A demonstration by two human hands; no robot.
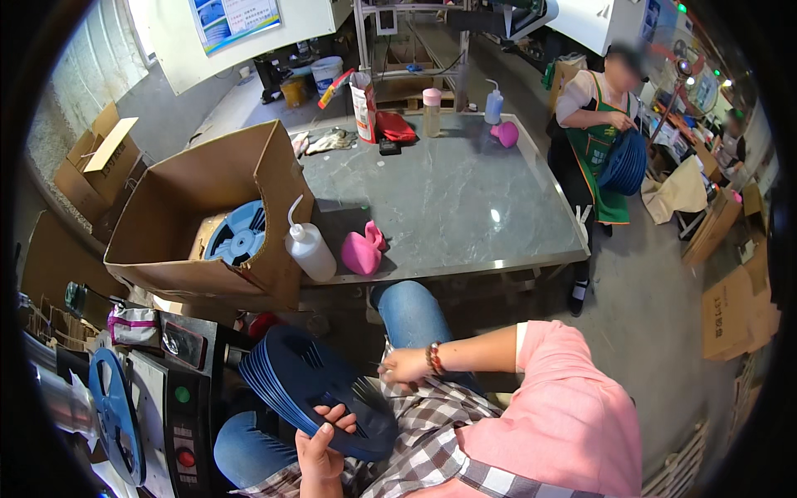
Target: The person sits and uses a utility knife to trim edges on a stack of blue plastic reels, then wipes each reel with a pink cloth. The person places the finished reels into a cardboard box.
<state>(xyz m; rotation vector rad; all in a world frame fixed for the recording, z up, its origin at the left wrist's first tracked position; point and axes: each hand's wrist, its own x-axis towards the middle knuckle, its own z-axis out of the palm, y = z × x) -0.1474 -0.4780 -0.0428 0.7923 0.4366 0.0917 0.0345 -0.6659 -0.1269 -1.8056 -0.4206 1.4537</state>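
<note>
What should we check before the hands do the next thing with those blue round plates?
1. Left hand grips the stack of dark blue reels at its lower edge: ok.
2. Right hand touches the stack's far edge: ok.
3. Stack rests on the lap, leaning but together: ok.
4. Cardboard box is open, with one light blue reel inside: ok.
5. Squeeze bottle upright beside the box: ok.
6. How many reels in the stack: cannot tell.

Evenly lit by daylight, bright toward the top. Small white glare spot on the grey table [465, 199] near its right edge; soft shadows beside the cardboard box [199, 207]. Heavy fisheye bending and black vignette at all corners; slight blur toward the rim
</note>
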